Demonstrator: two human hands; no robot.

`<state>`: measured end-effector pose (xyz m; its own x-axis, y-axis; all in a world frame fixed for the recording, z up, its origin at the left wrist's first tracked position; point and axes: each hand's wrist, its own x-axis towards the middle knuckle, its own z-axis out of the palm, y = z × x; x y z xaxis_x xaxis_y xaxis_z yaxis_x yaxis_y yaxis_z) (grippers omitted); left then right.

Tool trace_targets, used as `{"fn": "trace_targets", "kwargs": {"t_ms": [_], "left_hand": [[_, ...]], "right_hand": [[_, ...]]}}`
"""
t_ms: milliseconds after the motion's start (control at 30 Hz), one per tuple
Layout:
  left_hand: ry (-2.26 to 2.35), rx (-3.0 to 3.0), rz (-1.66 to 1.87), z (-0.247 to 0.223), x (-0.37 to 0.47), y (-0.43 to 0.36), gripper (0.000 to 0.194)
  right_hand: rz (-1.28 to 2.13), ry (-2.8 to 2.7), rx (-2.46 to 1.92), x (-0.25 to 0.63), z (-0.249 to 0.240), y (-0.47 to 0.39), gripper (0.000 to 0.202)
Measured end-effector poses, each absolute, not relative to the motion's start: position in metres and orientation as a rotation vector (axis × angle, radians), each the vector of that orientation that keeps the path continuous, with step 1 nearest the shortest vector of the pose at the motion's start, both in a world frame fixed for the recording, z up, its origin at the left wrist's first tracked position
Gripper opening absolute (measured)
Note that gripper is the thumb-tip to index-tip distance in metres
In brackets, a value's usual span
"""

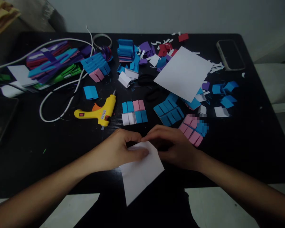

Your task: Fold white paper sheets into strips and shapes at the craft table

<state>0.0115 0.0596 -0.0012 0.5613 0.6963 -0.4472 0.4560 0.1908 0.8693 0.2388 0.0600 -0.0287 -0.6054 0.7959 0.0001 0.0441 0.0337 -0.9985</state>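
Note:
A white sheet of paper (142, 177) with faint creases is held between both hands at the table's near edge, its lower corner hanging toward my lap. My left hand (125, 148) grips its upper left part, thumb on top and fingers behind. At the top right edge, my right hand (173, 145) has its fingers bent against the paper; its thumb is partly hidden. Just beyond the hands lie a folded-paper block (135, 113) in blue, pink and white, a blue one (169, 110) and a pink-and-blue one (191, 131).
A yellow glue gun (97, 110) lies at centre left, near a looping white cable (59, 118). Behind are folded paper strips (54, 61), black scissors (146, 79), a larger white sheet (182, 72) over paper scraps, a roll of tape (102, 35) and a phone (230, 55).

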Motion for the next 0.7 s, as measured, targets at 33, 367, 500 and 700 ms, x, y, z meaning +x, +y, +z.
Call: {"fn": "trace_targets", "kwargs": {"t_ms": [33, 367, 500, 700], "left_hand": [[1.05, 1.444, 0.223, -0.0013, 0.0114, 0.0598, 0.019], [1.077, 1.41, 0.214, -0.0028, 0.0149, 0.0586, 0.014], [1.072, 1.43, 0.225, -0.0029, 0.0139, 0.0587, 0.014], [0.982, 1.42, 0.163, -0.0028, 0.0086, 0.0617, 0.02]], "right_hand": [[1.626, -1.728, -0.85, 0.239, -0.0291, 0.0601, 0.034], [1.555, -1.795, -0.801, 0.2396, -0.0305, 0.0599, 0.036], [1.572, -1.793, -0.832, 0.2403, -0.0284, 0.0602, 0.034], [1.616, -1.783, -0.841, 0.24, -0.0268, 0.059, 0.033]]}}
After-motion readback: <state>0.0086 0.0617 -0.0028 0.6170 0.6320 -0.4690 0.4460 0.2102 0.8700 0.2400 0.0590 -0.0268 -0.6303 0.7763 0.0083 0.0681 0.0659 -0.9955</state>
